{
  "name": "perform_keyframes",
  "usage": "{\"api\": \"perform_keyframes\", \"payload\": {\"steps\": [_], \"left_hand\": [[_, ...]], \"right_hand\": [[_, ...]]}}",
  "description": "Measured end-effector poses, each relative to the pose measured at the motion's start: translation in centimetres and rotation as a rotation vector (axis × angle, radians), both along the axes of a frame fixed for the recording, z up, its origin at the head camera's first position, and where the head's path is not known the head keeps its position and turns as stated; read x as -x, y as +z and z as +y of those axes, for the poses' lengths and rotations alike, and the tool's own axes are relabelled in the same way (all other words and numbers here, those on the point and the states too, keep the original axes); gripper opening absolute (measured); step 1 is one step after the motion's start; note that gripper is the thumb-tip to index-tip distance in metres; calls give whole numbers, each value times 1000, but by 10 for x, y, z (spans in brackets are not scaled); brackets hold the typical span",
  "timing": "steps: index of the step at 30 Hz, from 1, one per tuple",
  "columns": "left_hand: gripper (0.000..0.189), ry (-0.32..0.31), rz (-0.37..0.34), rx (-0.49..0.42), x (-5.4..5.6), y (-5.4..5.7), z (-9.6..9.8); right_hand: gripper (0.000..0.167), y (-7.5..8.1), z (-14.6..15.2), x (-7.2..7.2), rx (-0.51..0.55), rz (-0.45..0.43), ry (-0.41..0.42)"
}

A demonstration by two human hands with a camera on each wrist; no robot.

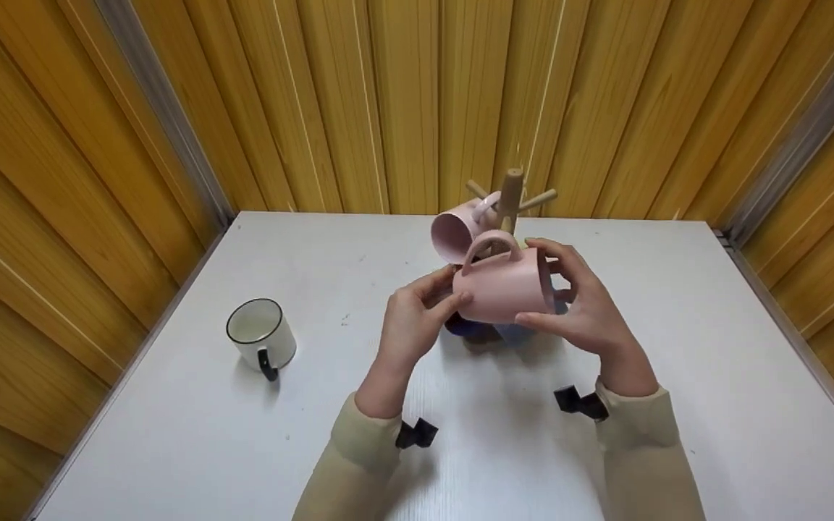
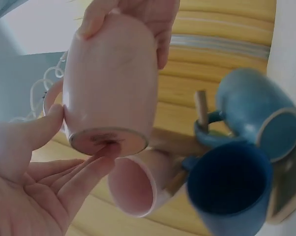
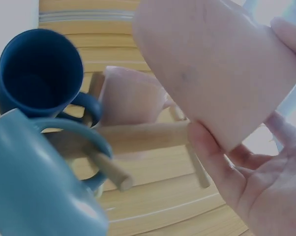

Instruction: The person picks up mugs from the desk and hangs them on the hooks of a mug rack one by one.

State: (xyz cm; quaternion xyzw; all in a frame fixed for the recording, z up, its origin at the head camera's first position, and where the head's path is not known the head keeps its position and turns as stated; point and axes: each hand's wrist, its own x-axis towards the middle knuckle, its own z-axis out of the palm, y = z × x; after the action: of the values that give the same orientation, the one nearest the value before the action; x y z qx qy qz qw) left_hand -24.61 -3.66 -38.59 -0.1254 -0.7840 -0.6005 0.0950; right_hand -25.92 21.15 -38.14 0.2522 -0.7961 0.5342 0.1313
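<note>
A pink mug (image 1: 500, 295) lies sideways in the air between both hands, handle upward in the head view. My left hand (image 1: 413, 322) pinches its base end, thumb on the side near the handle and fingers against the bottom. At the rim end, my right hand (image 1: 591, 311) grips it between thumb and fingers. Just behind stands a wooden mug tree (image 1: 510, 194), on which a second pink mug (image 1: 452, 233) hangs at the upper left. Lower on the tree hang a dark blue mug (image 2: 231, 191) and a teal mug (image 2: 251, 105), mostly hidden in the head view.
A white mug (image 1: 276, 346) with black rim and handle stands upright at the left of the white table (image 1: 185, 449). Bare pegs (image 1: 538, 199) stick out near the tree's top. Wood-patterned walls (image 1: 402, 108) enclose the table at the back and sides.
</note>
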Motion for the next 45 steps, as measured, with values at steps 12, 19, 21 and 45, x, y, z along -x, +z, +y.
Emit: {"api": "perform_keyframes", "payload": {"steps": [12, 19, 21, 45], "left_hand": [[36, -25, 7, -92, 18, -25, 16], [36, -12, -2, -108, 22, -30, 16], [36, -10, -7, -106, 22, -30, 16], [42, 220, 545, 281, 24, 22, 56]], "right_hand": [[76, -19, 1, 28, 114, -187, -113], [74, -28, -3, 36, 99, -192, -122], [74, -30, -3, 37, 91, -190, -121], [97, -22, -7, 30, 12, -237, -57]]}}
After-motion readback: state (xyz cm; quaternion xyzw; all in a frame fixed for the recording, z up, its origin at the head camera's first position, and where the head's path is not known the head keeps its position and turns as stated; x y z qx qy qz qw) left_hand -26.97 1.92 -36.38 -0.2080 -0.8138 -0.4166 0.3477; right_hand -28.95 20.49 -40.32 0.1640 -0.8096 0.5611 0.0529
